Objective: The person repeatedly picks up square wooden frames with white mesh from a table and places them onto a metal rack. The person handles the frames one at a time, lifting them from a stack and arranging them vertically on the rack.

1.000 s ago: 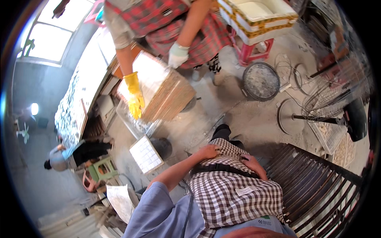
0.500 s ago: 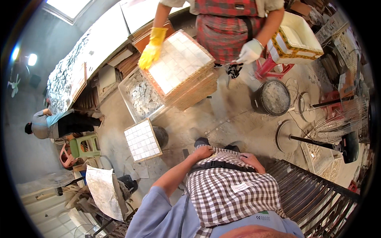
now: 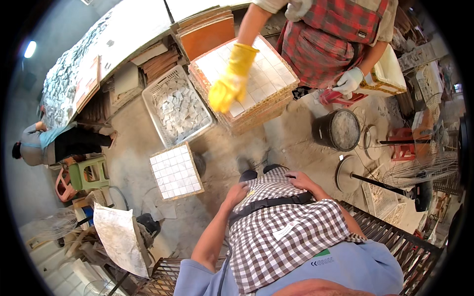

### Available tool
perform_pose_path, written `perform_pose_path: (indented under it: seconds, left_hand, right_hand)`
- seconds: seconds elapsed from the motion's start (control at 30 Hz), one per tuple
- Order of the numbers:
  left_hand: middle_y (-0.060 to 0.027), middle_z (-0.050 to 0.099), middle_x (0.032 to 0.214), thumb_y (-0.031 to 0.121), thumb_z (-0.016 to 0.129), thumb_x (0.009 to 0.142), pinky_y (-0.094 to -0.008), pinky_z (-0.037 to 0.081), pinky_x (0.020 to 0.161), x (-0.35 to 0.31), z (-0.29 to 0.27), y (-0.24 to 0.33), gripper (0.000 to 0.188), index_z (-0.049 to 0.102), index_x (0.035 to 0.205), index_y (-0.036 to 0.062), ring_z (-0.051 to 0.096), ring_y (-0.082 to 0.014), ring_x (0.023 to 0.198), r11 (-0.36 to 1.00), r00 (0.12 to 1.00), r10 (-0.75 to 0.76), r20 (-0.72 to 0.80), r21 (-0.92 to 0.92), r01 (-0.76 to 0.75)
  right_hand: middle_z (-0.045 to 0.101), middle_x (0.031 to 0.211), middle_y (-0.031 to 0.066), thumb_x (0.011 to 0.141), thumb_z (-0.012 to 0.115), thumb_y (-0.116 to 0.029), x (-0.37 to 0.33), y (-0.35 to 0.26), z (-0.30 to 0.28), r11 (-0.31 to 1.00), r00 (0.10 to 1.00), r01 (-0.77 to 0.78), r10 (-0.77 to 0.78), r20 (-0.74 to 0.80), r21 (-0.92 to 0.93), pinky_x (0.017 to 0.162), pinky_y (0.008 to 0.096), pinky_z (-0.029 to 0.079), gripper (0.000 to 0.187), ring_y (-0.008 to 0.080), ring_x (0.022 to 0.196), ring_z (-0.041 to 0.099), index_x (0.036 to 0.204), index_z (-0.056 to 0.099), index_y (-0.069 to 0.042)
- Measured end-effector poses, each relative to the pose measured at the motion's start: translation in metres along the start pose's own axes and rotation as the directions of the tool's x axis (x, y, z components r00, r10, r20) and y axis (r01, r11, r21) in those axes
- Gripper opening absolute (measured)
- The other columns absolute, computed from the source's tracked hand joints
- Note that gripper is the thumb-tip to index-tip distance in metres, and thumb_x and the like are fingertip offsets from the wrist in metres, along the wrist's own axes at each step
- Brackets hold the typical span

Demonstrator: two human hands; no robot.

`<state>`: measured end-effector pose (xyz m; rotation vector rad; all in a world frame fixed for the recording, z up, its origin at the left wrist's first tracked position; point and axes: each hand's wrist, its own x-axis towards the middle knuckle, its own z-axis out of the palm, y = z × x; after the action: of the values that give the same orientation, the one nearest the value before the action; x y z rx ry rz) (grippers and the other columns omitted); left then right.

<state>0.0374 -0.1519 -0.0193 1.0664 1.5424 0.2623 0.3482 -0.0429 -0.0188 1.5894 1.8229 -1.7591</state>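
Observation:
My left hand (image 3: 238,193) rests on the lap of my brown-and-white checked apron (image 3: 276,224), its fingers lying against the cloth. On the other side of the lap lies my right hand (image 3: 302,181), fingers stretched out on the apron. Neither hand holds anything that I can see. Nearest to my left hand is a board of white square mosaic tiles (image 3: 176,171), held up on a dark support mostly hidden beneath it. Across from me, a co-worker's yellow-gloved hand (image 3: 231,86) is over a tall stack of tiled boards (image 3: 264,81). Their white-gloved hand (image 3: 348,82) hangs beside the stack.
A white crate (image 3: 180,109) of loose tile pieces stands left of the stack. To the right are a black bucket (image 3: 337,129) and round metal stand bases (image 3: 348,173). Another person (image 3: 47,144) bends at the far left, near a green stool (image 3: 90,173).
My view has shifted. My hands still rest on my lap, with the right hand's fingers more extended. The yellow-gloved hand moved from the stack's left edge over its near part. A small white piece appears at right.

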Motion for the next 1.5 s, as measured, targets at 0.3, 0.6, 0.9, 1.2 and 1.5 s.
perform_pose_path:
  seconds: [0.3, 0.6, 0.9, 1.2, 1.5]
  left_hand:
    - [-0.0234, 0.06, 0.117, 0.048, 0.049, 0.09, -0.0365, 0.042, 0.094, 0.016, -0.037, -0.004, 0.058, 0.061, 0.113, -0.0041, 0.057, -0.033, 0.112, 0.936, 0.934, -0.336, 0.118, -0.073, 0.346]
    - [-0.0121, 0.065, 0.112, 0.04, 0.056, 0.091, -0.0274, 0.041, 0.093, -0.009, -0.032, -0.045, 0.051, 0.063, 0.112, -0.0058, 0.057, -0.0148, 0.105, 0.67, 0.903, -0.415, 0.111, -0.635, 0.385]
    - [-0.0118, 0.064, 0.08, 0.042, 0.06, 0.087, -0.0315, 0.046, 0.07, -0.016, -0.026, -0.054, 0.05, 0.067, 0.083, -0.0072, 0.057, -0.0169, 0.074, 0.377, 0.794, -0.608, 0.024, -0.871, 0.315]
    - [-0.0217, 0.067, 0.085, 0.056, 0.054, 0.084, -0.0386, 0.046, 0.076, 0.002, -0.021, -0.082, 0.069, 0.065, 0.091, -0.0125, 0.063, -0.0241, 0.084, 0.733, 0.806, -0.592, 0.007, -0.413, 0.541]
    - [-0.028, 0.054, 0.124, 0.043, 0.052, 0.088, -0.04, 0.036, 0.102, 0.022, -0.063, -0.04, 0.062, 0.051, 0.125, -0.0062, 0.049, -0.0357, 0.121, 0.93, 0.819, -0.36, -0.446, -0.243, 0.277]
  right_hand:
    - [0.065, 0.105, 0.0203, 0.082, 0.06, -0.027, 0.072, -0.039, -0.037, 0.957, 0.962, 0.265, -0.255, 0.093, -0.121, 0.086, 0.0386, 0.047, 0.037, 0.0315, 0.096, 0.062, 0.104, 0.065, 0.002]
    - [0.062, 0.118, 0.017, 0.09, 0.056, -0.037, 0.055, -0.055, -0.066, 0.993, 0.982, 0.032, -0.052, 0.184, 0.11, 0.095, 0.0317, 0.04, 0.04, 0.0249, 0.109, 0.056, 0.103, 0.069, -0.001]
    - [0.067, 0.107, 0.0135, 0.091, 0.053, -0.047, 0.048, -0.052, -0.075, 0.863, 0.99, -0.142, 0.124, 0.07, 0.485, 0.084, 0.027, 0.044, 0.055, 0.0178, 0.092, 0.059, 0.071, 0.068, 0.002]
    - [0.064, 0.068, 0.0045, 0.089, 0.054, -0.048, 0.053, -0.02, -0.059, 0.955, 0.982, -0.189, 0.185, 0.038, 0.23, 0.068, 0.0289, 0.043, 0.05, 0.014, 0.069, 0.056, 0.069, 0.069, -0.004]
    - [0.068, 0.097, 0.0148, 0.086, 0.06, -0.033, 0.07, 0.024, -0.063, 0.948, 0.887, -0.303, 0.319, -0.334, 0.101, 0.08, 0.0344, 0.048, 0.043, 0.0188, 0.09, 0.061, 0.11, 0.062, 0.004]
